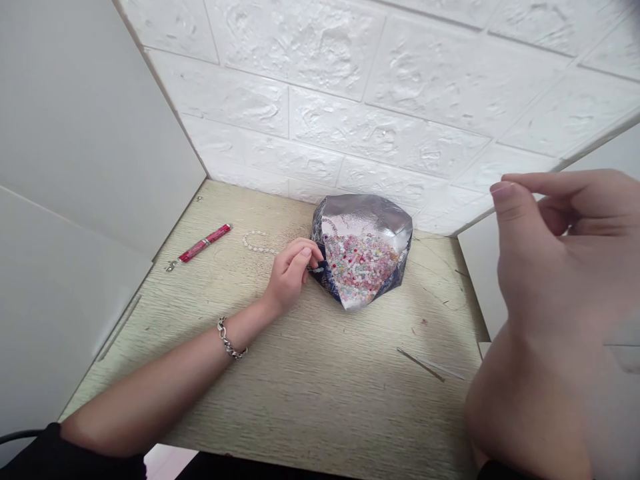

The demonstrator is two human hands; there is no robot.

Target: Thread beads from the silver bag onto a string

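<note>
Hundreds of tiny pink, white and green beads [361, 265] fill a crinkled foil pouch [365, 220] lying open at the back of the pale wood-grain table [320, 393], near the white embossed brick wall [380, 100]. Left hand [290, 273] rests at the pouch's edge, fingers curled shut, whether on anything I cannot tell; beyond it lie a pearly strand [257, 241] and a red pen-like stick [203, 245]. Right hand [555, 280] hangs raised close to the camera, thumb and forefinger pinched narrow, nothing visible between.
</note>
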